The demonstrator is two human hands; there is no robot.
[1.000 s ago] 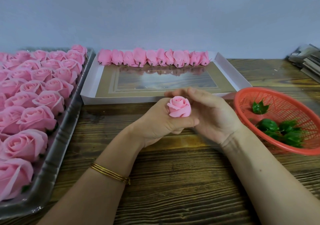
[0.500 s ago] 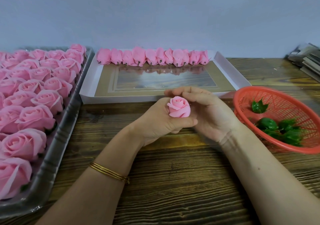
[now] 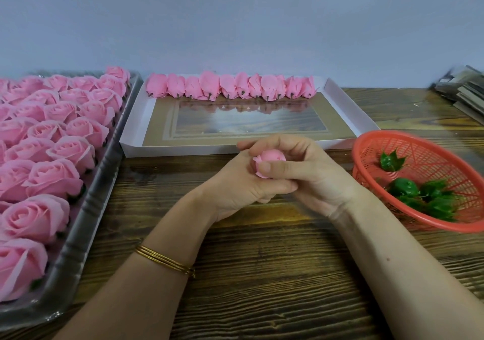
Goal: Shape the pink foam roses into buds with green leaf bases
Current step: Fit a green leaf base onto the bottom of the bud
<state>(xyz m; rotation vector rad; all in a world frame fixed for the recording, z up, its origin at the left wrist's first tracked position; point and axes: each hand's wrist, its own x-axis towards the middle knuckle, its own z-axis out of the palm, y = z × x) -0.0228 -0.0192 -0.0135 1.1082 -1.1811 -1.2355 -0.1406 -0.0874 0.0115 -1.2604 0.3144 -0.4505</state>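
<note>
While left hand grips the rose, right hand apparently pinches it.

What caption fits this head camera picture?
Left hand and right hand squeeze a pink foam rose over the wooden table, near the red basket.

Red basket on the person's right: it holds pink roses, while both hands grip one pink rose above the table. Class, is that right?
No. The head view shows the red basket holding green leaf bases, not pink roses. The rest stands: the left hand and right hand grip one pink rose.
</note>
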